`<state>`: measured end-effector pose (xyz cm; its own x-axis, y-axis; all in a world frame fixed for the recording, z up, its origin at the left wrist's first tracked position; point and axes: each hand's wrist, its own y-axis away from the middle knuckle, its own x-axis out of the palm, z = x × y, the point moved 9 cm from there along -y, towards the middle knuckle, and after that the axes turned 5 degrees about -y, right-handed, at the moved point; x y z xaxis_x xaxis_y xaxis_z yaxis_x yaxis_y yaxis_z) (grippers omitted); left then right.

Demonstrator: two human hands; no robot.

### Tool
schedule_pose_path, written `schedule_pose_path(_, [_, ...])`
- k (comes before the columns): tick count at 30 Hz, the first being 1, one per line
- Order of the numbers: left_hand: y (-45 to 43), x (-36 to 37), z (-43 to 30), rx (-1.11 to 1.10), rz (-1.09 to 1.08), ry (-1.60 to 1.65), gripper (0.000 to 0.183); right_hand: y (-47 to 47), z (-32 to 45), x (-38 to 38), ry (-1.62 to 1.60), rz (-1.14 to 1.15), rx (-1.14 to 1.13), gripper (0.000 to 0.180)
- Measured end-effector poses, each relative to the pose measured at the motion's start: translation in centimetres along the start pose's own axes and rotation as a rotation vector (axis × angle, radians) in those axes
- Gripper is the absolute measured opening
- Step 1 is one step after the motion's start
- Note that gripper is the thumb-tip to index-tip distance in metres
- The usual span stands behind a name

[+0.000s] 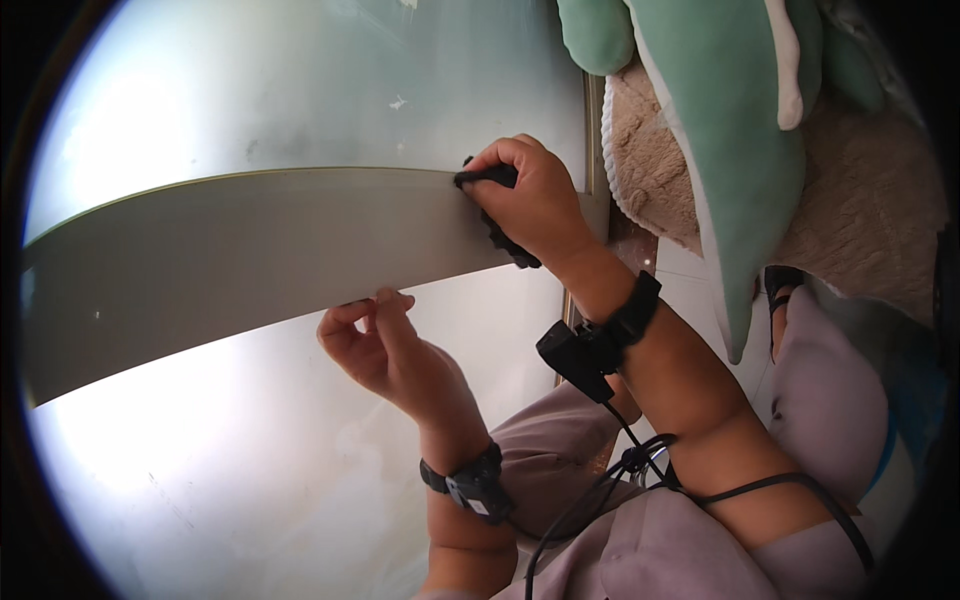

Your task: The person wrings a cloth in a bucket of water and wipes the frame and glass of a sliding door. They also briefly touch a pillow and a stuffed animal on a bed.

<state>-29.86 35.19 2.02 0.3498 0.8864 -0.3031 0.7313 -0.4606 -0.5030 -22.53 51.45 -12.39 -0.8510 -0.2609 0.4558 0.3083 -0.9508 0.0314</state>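
Observation:
A flat grey rail [247, 247] crosses in front of me between frosted panels. My right hand [529, 199] grips a bunched black cloth [487, 178] at the rail's upper edge, near its right end. Some of this cloth hangs out below the palm, over the rail's face. Lower and to the left, my left hand [382, 349] has its bent fingers and thumb touching the rail's bottom edge. Whether those fingers pinch the edge or only rest against it is unclear.
Frosted panels lie above [337, 90] and below [262, 450] the rail. A green plush toy [720, 127] rests on a brown fleecy cover [847, 195] at the right. Wrist-worn devices [480, 487] trail a black cable [570, 517] across my lap. White floor tiles [679, 277] show beyond.

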Motion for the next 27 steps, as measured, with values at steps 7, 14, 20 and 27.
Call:
schedule_pose_path(7, [-0.3, 0.4, -0.8, 0.067, 0.026, -0.03, 0.021, 1.6, -1.0, -2.3, 0.345, -0.144, -0.327, 0.009])
schedule_pose_path(14, [-0.3, 0.6, -0.6, 0.057, 0.08, -0.031, 0.021, 2.8, -1.2, -2.2, 0.291, -0.195, -0.453, 0.011])
schedule_pose_path(20, [-0.1, 0.4, -0.2, 0.034, 0.083, -0.036, 0.022, 1.9, 0.6, -0.7, 0.183, -0.1, -0.299, 0.012])
schedule_pose_path(27, [-0.2, 0.1, -0.2, 0.063, 0.123, -0.05, 0.022, 1.7, -1.8, -2.2, 0.152, -0.092, -0.307, 0.013])
